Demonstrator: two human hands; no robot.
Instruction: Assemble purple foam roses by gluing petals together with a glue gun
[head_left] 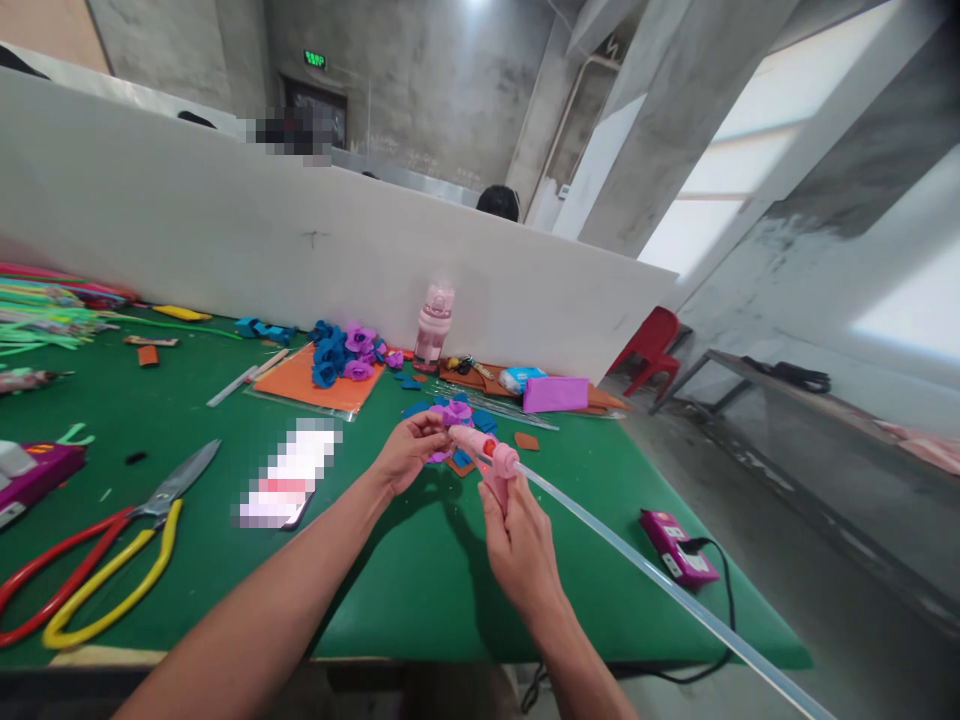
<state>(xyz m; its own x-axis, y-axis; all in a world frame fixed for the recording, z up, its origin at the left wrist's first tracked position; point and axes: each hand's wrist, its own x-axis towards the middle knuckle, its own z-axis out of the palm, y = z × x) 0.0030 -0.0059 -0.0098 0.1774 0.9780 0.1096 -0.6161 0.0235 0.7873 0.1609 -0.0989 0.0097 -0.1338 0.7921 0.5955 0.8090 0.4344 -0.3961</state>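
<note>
Green table (600, 500), illegible sign (315, 59), right hand (523, 545) gripping glue gun (472, 440), left hand (409, 450) narrowed, hold unclear

Bright glare (742, 165) at upper right

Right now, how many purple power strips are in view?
2: the left strip, cut off by the picture's edge near the scissors, and the right strip, to the right of the right hand. Others may be hidden.
</note>
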